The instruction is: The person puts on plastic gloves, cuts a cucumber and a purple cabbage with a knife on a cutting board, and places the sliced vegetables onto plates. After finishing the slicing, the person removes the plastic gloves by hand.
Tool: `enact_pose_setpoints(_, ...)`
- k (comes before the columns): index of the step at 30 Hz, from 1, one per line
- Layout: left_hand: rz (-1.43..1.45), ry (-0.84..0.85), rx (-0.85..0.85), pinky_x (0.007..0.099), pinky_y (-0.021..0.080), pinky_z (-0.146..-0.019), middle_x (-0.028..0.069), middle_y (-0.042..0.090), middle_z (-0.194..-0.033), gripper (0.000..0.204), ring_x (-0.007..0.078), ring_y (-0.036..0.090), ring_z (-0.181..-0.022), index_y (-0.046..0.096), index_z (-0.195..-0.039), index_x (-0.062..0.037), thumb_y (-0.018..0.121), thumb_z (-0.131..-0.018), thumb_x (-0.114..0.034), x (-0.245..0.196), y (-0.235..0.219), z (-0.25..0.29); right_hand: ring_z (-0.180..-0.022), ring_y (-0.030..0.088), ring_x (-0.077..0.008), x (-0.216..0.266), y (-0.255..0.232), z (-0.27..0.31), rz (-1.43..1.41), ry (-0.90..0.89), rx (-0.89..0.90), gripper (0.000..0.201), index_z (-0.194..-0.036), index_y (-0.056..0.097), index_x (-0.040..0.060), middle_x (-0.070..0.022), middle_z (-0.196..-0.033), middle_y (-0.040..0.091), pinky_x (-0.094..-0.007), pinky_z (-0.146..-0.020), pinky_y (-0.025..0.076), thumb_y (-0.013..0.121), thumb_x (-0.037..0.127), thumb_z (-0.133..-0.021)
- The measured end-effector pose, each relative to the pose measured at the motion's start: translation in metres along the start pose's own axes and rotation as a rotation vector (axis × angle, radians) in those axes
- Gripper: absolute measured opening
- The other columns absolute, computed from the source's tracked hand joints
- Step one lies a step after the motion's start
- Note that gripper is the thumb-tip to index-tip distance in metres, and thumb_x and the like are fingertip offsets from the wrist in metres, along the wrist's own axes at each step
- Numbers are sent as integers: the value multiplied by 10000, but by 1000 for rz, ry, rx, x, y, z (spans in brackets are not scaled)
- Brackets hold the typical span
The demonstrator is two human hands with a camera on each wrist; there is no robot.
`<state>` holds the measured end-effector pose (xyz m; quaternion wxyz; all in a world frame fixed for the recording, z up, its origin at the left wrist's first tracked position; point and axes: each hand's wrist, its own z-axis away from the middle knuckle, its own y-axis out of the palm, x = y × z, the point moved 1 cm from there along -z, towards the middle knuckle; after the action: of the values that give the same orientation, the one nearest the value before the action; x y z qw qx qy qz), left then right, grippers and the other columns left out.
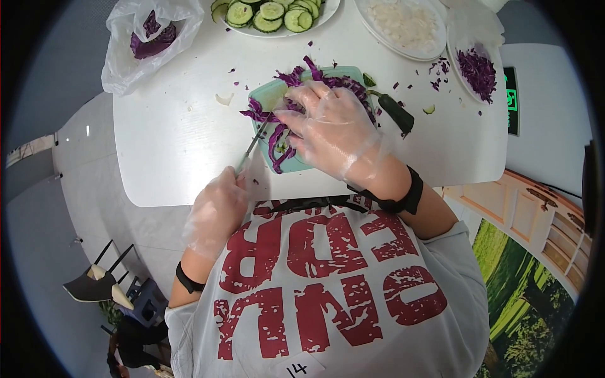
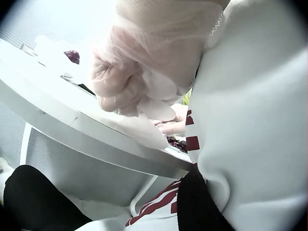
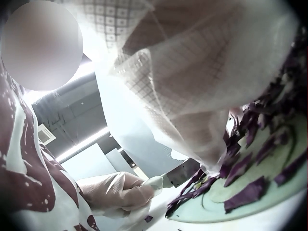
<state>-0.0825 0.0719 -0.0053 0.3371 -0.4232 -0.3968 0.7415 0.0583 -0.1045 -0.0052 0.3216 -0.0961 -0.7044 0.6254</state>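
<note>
My left hand (image 1: 219, 205), in a clear plastic glove, grips the pale green handle of a knife (image 1: 255, 140) at the board's near left. In the right wrist view the same handle (image 3: 156, 183) shows in the curled fingers. The blade's tip reaches the purple cabbage strips (image 1: 259, 113). My gloved right hand (image 1: 334, 129) holds shredded cabbage down on the light green cutting board (image 1: 295, 165), its fingertips close to the blade. Some of the cabbage is hidden under that hand. More cut cabbage (image 3: 245, 192) lies on the board in the right wrist view.
A plate of cucumber slices (image 1: 268, 19) stands at the back, with plates of white pieces (image 1: 403, 28) and shredded cabbage (image 1: 477, 74) at the right. A cucumber end (image 1: 396, 114) lies beside the board. A plastic bag (image 1: 120, 60) with cabbage sits back left.
</note>
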Motion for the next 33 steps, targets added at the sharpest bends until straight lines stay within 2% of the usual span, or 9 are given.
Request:
enact_pose_setpoints(6, -11, 29, 38, 513, 486, -633, 268, 616, -736, 187, 457, 614, -717, 533, -786, 4, 560, -907, -136, 1, -2, 0, -1255, 459, -286, -2, -1, 2, -3, 41, 56, 362, -1204, 679, 179, -88, -1338, 523, -428, -1018, 385, 657, 281, -858)
enact_pose_setpoints(9, -24, -40, 48, 516, 448, -608, 264, 603, -742, 231, 465, 592, -709, 553, -803, -8, 539, -947, -188, 0, -2, -1, -1198, 493, -216, -4, 2, 3, 47, 4, -66, 315, -1171, 700, 177, -58, -1258, 577, -355, -911, 418, 627, 262, -877)
enact_pose_setpoints(12, -4, 71, 54, 498, 493, -630, 269, 617, -740, 186, 448, 617, -707, 552, -806, 4, 559, -916, -147, -6, -7, -7, -1214, 486, -218, -4, -1, 1, 17, 23, -8, 314, -1169, 703, 186, -60, -1293, 563, -363, -933, 415, 626, 269, -876)
enact_pose_setpoints(16, 74, 68, 107, 491, 494, -633, 266, 618, -740, 213, 443, 618, -706, 557, -802, 3, 555, -931, -167, -10, -9, -14, -1277, 449, -288, -4, -3, -1, -16, 45, 45, 335, -1176, 698, 192, -93, -1361, 510, -439, -994, 418, 656, 288, -858)
enact_pose_setpoints(18, -9, -16, 107, 492, 494, -650, 264, 622, -760, 254, 445, 617, -724, 553, -793, 9, 555, -943, -195, -10, -10, -9, -1274, 452, -288, -5, -2, 0, -20, 57, 51, 332, -1173, 700, 192, -94, -1358, 513, -438, -987, 425, 657, 286, -857)
enact_pose_setpoints(22, 5, 19, 64, 489, 482, -643, 255, 618, -744, 278, 447, 610, -729, 552, -788, 8, 554, -953, -215, -2, -13, -3, -1260, 469, -263, -9, 2, 2, -31, 22, -53, 309, -1142, 715, 185, -85, -1332, 545, -410, -975, 422, 648, 275, -855)
enact_pose_setpoints(27, 187, -168, 38, 451, 416, -566, 236, 535, -661, 337, 407, 466, -575, 532, -779, 1, 539, -986, -265, -5, -17, -3, -1236, 488, -279, -15, 3, 6, -121, -10, -177, 328, -1123, 722, 170, -89, -1306, 560, -435, -972, 439, 681, 295, -823)
enact_pose_setpoints(30, 208, -140, 13, 441, 404, -563, 231, 511, -658, 363, 382, 415, -565, 519, -768, 4, 536, -992, -282, -3, -13, -2, -1219, 502, -280, -16, -3, 7, -171, -12, -204, 331, -1104, 729, 167, -87, -1296, 571, -434, -960, 445, 706, 296, -800)
enact_pose_setpoints(33, 222, -207, 77, 440, 414, -577, 229, 516, -657, 358, 390, 444, -578, 526, -772, 3, 537, -991, -280, -12, -18, -2, -1189, 509, -270, -17, 0, 8, -109, 24, -219, 337, -1103, 735, 204, -47, -1306, 558, -424, -970, 435, 767, 227, -768)
